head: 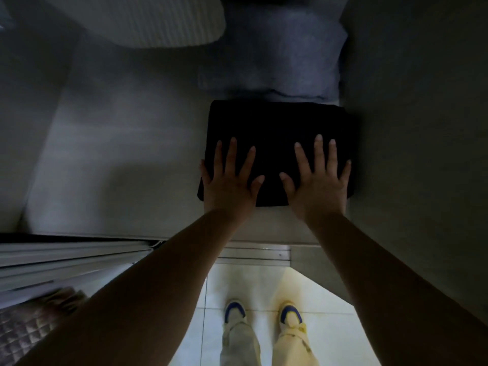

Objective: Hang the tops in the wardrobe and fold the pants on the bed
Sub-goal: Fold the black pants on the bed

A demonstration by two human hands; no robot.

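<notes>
Black folded pants (277,128) lie flat on pale wardrobe shelf (132,154), touching folded blue-grey garment (274,54) behind. Left hand (229,178) and right hand (317,178), fingers spread, press near edge. Folding apparently done; hanging tops not visible.

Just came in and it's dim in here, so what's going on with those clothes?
A person stands facing a grey surface, the left hand and right hand both pressed flat, fingers spread, on a folded black garment. It lies squared up on the grey surface. Right behind it sits a folded blue-grey garment, and a white ribbed item lies further left. Nothing is being gripped; the hands seem to be smoothing the fold.
</notes>
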